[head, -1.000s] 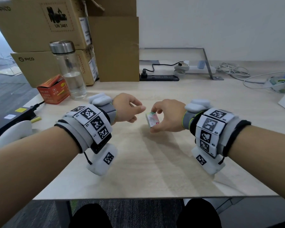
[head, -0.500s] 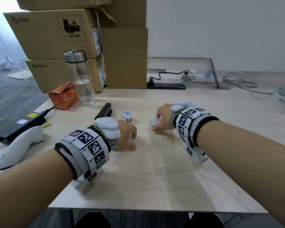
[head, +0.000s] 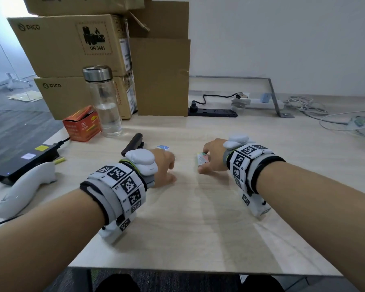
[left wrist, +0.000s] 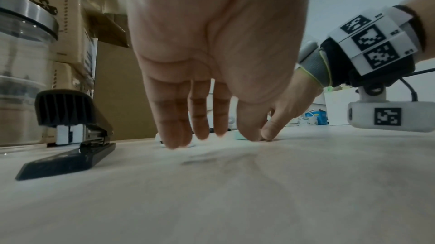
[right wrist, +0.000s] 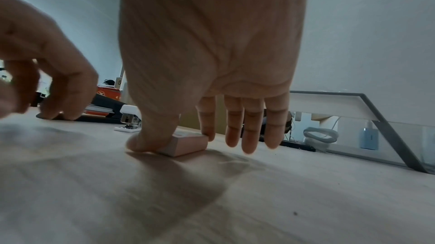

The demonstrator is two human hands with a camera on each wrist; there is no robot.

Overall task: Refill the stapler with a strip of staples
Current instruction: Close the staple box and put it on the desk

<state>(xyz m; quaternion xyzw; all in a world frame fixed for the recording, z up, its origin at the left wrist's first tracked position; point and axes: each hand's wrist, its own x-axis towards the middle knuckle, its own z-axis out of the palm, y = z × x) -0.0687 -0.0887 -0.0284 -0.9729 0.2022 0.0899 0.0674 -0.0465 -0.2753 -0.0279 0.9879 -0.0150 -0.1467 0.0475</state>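
A black stapler (head: 133, 142) (left wrist: 70, 147) lies shut on the wooden desk (head: 198, 218), just beyond my left wrist. My right hand (head: 202, 162) (right wrist: 174, 141) pinches a small pink staple box (head: 202, 159) (right wrist: 188, 145) between thumb and forefinger, and the box rests on the desk. My left hand (head: 170, 165) (left wrist: 212, 136) hangs beside it with straight fingers pointing down at the desk and holds nothing. A small blue-and-white item (head: 163, 147) lies just beyond the left fingers. No loose strip of staples shows.
A glass bottle (head: 103, 102), an orange carton (head: 81, 123) and stacked cardboard boxes (head: 72, 45) stand at the back left. A white controller (head: 25, 186) and a black adapter (head: 23, 161) lie at the left edge. A power strip (head: 213, 112) and cables (head: 346, 121) run along the back.
Both hands have come down from mid-air to the desk. The right hand set the staple box on the surface, still pinching it. The left hand drew away from the box.
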